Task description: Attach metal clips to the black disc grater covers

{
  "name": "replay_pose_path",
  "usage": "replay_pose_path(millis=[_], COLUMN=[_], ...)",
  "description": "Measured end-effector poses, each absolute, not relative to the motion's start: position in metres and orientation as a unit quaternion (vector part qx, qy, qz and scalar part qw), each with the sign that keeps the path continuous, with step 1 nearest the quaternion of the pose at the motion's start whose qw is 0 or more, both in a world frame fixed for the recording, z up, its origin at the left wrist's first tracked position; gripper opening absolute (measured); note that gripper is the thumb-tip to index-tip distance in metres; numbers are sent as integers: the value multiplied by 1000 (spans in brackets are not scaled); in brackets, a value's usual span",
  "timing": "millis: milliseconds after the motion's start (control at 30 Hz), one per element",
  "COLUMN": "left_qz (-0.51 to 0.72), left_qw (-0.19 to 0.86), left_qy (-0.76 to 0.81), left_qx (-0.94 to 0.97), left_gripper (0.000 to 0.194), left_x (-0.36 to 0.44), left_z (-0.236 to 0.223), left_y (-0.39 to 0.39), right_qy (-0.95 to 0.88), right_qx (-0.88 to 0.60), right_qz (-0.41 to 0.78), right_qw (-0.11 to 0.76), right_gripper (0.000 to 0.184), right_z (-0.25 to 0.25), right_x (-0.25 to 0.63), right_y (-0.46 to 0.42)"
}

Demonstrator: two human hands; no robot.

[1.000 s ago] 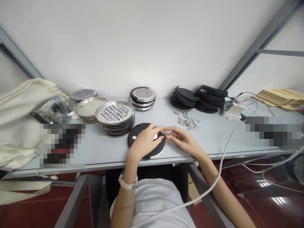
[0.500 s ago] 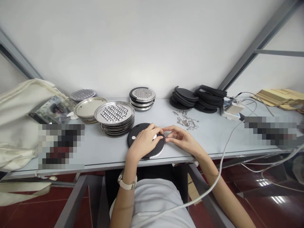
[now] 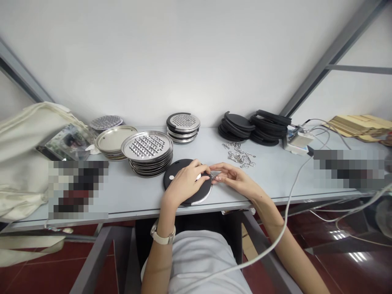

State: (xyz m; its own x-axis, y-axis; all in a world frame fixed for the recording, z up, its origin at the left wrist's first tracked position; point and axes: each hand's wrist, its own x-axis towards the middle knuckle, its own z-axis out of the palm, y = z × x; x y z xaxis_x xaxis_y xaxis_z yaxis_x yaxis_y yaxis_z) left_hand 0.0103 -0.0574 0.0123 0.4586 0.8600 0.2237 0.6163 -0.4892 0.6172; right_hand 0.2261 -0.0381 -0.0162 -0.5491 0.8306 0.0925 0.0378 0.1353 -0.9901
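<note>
A round black disc (image 3: pixel 173 187) with white dots and a silver rim along its lower right lies near the table's front edge. My left hand (image 3: pixel 187 182) rests across its top, fingers closed at the right edge. There, my right hand (image 3: pixel 236 180) pinches a small metal clip (image 3: pixel 213 177) between thumb and fingertips; fingers partly hide the clip, so I cannot tell whether it passes through the disc. Several loose metal clips (image 3: pixel 240 156) lie beyond my right hand.
Round metal grater plates (image 3: pixel 147 148) are stacked left of the disc, with plain metal plates (image 3: pixel 114 139) behind. Another grater stack (image 3: pixel 183 122) stands against the wall. Black round covers (image 3: pixel 239 121) and black rings (image 3: pixel 269 126) are piled at the back right. A white cable (image 3: pixel 286 216) crosses my right arm.
Both hands stay at the disc's right edge. My right thumb and fingers have shifted slightly around the clip; the disc has hardly moved.
</note>
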Motion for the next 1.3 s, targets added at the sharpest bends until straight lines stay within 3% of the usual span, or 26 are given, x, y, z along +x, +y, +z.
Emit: replay_pose_path(millis=[333,533,1000,1300], left_qz=[264,268,269,257], left_qw=[236,237,237,180], left_qy=[446,442,449,473], left_qx=[822,822,819,823], left_gripper=[16,17,15,16], left_x=[9,9,10,19], left_z=[12,10,11,10], left_y=[-57,-56,-57,-60], right_qy=[-657,-656,-695,-712], right_qx=[-328,-336,-336,-307], right_qz=[585,587,566,589], right_qw=[345,335,289,227], right_gripper=[35,46,41,41], right_z=[-16,-12,-3,12], right_x=[226,225,226,229], right_y=[-38,-39,-36,-15])
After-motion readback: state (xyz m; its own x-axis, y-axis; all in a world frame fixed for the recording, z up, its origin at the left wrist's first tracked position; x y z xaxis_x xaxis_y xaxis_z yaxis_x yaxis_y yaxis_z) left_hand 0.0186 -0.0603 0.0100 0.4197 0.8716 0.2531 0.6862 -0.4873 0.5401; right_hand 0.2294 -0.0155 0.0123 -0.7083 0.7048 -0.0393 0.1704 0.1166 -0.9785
